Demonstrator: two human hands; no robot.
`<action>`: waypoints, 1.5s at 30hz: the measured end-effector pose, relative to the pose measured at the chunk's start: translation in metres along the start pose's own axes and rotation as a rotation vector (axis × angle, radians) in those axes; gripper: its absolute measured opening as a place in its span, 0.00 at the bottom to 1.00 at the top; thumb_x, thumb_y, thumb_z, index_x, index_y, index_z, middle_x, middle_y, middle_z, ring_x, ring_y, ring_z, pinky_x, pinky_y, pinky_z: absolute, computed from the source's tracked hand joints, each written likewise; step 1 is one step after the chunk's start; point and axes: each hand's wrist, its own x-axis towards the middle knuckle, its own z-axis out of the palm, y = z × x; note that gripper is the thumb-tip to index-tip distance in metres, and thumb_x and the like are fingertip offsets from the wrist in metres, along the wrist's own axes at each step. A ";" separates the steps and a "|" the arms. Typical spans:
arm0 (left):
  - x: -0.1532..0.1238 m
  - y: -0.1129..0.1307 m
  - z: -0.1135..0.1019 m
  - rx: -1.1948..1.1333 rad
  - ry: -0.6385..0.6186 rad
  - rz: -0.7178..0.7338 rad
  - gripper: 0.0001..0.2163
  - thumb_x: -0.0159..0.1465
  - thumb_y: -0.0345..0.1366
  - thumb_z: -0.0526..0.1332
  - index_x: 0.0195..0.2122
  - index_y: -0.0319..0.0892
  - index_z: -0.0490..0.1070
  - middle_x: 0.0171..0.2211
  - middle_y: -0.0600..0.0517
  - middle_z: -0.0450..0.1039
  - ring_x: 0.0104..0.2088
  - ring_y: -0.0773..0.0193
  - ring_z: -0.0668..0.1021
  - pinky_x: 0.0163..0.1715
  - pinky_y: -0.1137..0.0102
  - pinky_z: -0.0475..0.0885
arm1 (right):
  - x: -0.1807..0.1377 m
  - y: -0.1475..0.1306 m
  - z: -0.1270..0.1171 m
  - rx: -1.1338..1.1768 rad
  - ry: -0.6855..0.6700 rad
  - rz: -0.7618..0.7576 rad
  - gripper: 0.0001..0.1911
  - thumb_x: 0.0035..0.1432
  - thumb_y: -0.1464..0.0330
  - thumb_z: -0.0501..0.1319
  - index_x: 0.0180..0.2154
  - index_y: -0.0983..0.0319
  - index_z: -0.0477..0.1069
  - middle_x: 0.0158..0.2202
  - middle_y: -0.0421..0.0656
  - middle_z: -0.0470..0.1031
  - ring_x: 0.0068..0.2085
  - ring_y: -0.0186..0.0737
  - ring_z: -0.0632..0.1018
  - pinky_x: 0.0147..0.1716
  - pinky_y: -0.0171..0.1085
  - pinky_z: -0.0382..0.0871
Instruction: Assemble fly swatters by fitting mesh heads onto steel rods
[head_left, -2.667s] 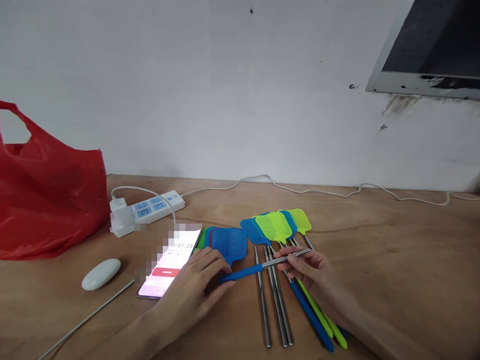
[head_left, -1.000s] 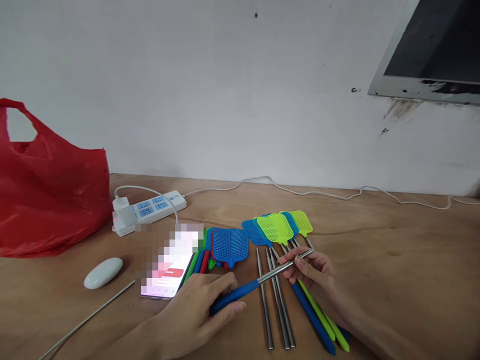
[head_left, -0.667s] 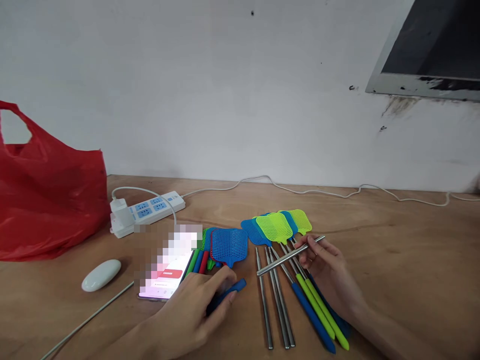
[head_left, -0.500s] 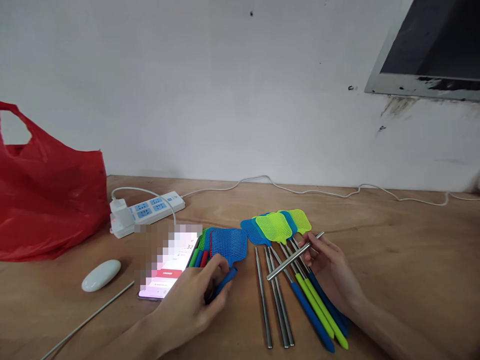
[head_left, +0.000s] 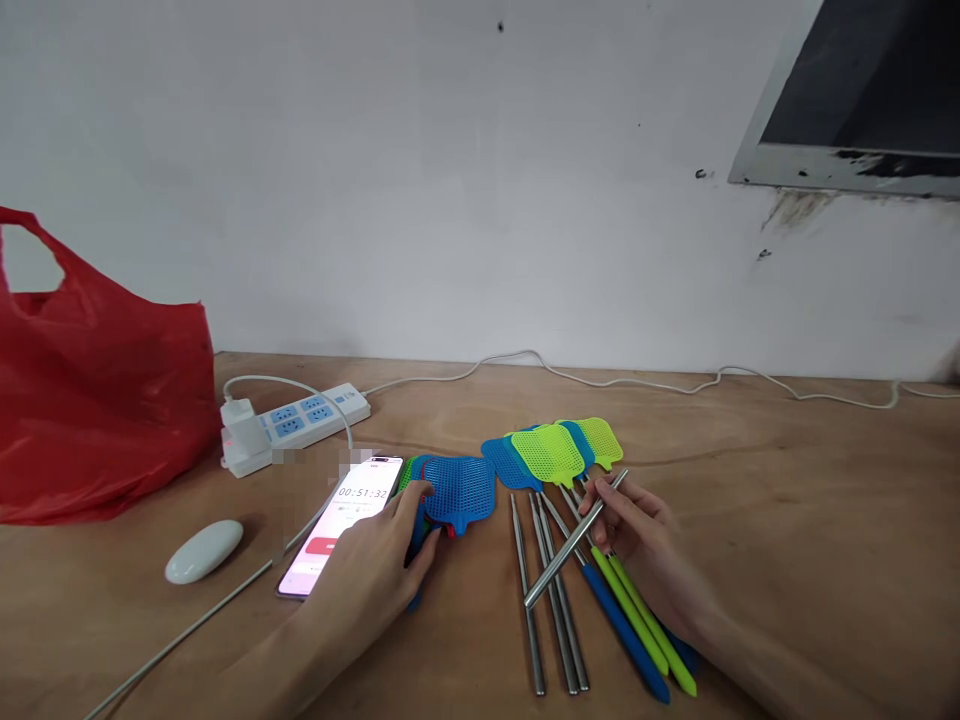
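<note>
My left hand (head_left: 375, 550) is curled over the stacked fly swatter parts, with its thumb across a blue handle (head_left: 415, 602). Its index finger touches the left edge of a blue mesh fly swatter head (head_left: 457, 490). Red and green parts peek out beneath, and its other fingers are hidden. Between the fingertips of my right hand (head_left: 630, 525) is a slanting metal rod (head_left: 570, 550), held above several loose metal rods (head_left: 559, 620). Partly under that hand lie fly swatters with lime heads (head_left: 547, 452) and blue or lime handles (head_left: 626, 625).
A lit phone (head_left: 322, 545) lies left of the stack. Farther left are a white oval object (head_left: 204, 551), a power strip (head_left: 307, 418) with a plugged-in charger (head_left: 244, 435), and a red plastic bag (head_left: 105, 400). A white cable (head_left: 615, 383) runs along the wall.
My left hand has shifted slightly left, and the blue handle has swung from slanting to steeper beside the stack. My right hand has brought the metal rod lower and to the left.
</note>
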 end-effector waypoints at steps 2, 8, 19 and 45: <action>-0.001 0.002 -0.002 0.021 0.011 0.016 0.12 0.68 0.40 0.51 0.52 0.44 0.61 0.26 0.55 0.69 0.23 0.56 0.75 0.24 0.69 0.60 | 0.000 0.001 0.000 0.004 0.000 0.006 0.17 0.46 0.57 0.76 0.29 0.64 0.78 0.28 0.40 0.77 0.22 0.27 0.70 0.21 0.26 0.66; -0.005 0.013 -0.013 -0.150 -0.035 0.167 0.08 0.72 0.42 0.50 0.48 0.47 0.61 0.25 0.57 0.68 0.23 0.59 0.74 0.23 0.70 0.58 | 0.001 0.004 -0.003 0.019 -0.027 0.039 0.16 0.50 0.57 0.73 0.31 0.63 0.78 0.29 0.42 0.80 0.23 0.29 0.72 0.21 0.26 0.68; -0.011 0.024 -0.027 -0.343 -0.271 0.384 0.06 0.74 0.38 0.50 0.42 0.46 0.65 0.35 0.54 0.72 0.32 0.62 0.75 0.31 0.70 0.65 | -0.007 0.004 -0.002 0.033 -0.189 0.048 0.13 0.55 0.58 0.71 0.32 0.61 0.76 0.38 0.46 0.83 0.33 0.35 0.81 0.32 0.31 0.76; -0.017 0.027 -0.013 -0.301 -0.294 0.393 0.06 0.74 0.40 0.51 0.39 0.47 0.61 0.27 0.57 0.71 0.24 0.62 0.74 0.24 0.71 0.58 | -0.013 0.010 0.000 -0.315 -0.212 -0.058 0.10 0.44 0.62 0.76 0.27 0.59 0.81 0.22 0.40 0.79 0.24 0.37 0.79 0.26 0.33 0.77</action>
